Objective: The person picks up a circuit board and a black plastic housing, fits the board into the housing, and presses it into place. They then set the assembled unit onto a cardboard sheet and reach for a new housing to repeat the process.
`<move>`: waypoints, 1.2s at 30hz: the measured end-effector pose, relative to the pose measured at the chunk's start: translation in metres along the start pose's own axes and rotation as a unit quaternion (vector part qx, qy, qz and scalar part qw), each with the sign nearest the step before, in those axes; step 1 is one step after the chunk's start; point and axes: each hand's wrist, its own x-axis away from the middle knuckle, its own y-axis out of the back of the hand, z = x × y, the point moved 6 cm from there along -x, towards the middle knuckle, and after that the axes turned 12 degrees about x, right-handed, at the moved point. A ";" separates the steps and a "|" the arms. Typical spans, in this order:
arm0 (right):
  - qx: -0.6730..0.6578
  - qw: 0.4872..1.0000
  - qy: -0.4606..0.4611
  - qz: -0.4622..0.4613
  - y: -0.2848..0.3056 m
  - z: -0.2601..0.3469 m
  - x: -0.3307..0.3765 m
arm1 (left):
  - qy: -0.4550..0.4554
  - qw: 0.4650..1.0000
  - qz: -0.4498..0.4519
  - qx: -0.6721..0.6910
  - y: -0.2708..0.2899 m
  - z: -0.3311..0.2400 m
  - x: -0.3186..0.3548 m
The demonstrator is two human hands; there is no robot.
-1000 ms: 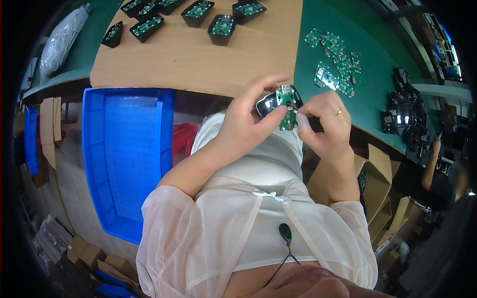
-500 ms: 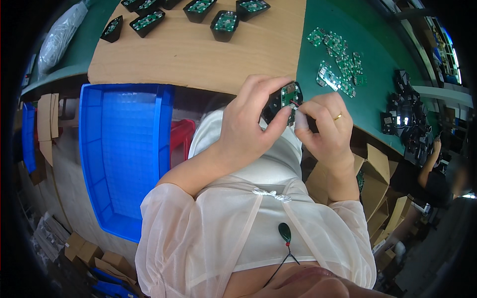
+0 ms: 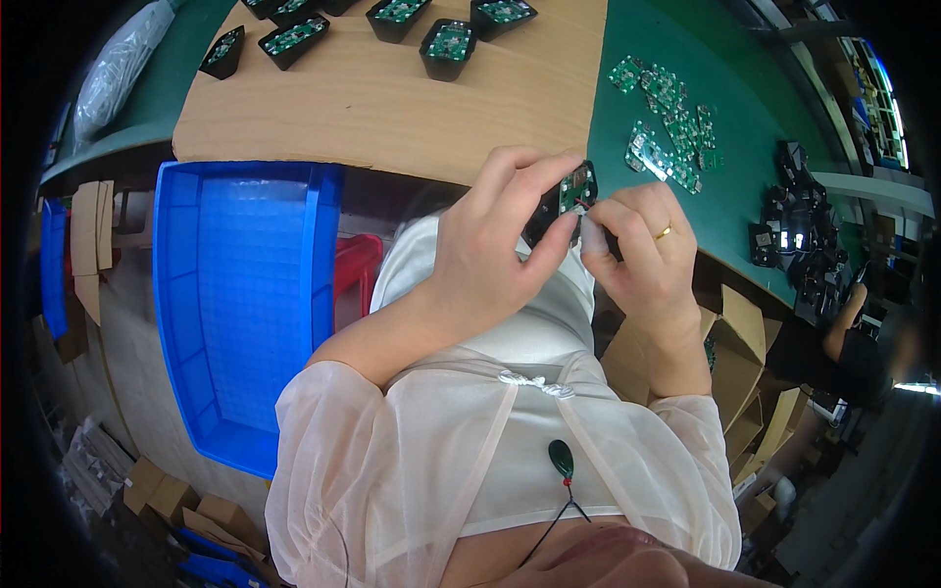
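My left hand (image 3: 500, 245) grips a small black housing with a green circuit board (image 3: 576, 191) set in it, held in the air just off the table's near edge. My right hand (image 3: 642, 250), with a ring on one finger, pinches at the right side of the same part, fingertips pressed to the board and a thin wire. Most of the black housing is hidden behind my fingers.
Several black housings fitted with green boards (image 3: 446, 44) stand along the far edge of the wooden board (image 3: 392, 108). Loose green circuit boards (image 3: 671, 127) lie on the green mat. Black parts (image 3: 799, 235) are heaped at the right. A blue bin (image 3: 245, 294) sits at my left; cardboard boxes (image 3: 735, 343) below right.
Both hands stay on the part and have shifted it slightly; my fingers have closed further over the housing, and the view has shifted so the table sits higher.
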 end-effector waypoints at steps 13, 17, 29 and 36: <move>-0.542 0.727 -0.416 0.065 -0.042 -0.012 0.044 | 0.028 0.999 -0.008 0.020 0.000 0.002 0.002; -0.567 0.709 -0.419 0.036 -0.047 -0.012 0.044 | 0.043 0.998 0.025 0.035 -0.005 0.006 0.007; -0.598 0.685 -0.416 -0.007 -0.058 -0.018 0.039 | 0.205 0.948 -0.023 0.243 -0.003 0.029 0.021; -0.491 0.807 -0.324 -0.054 -0.044 -0.006 0.047 | 0.266 0.921 0.026 0.283 -0.003 0.047 0.026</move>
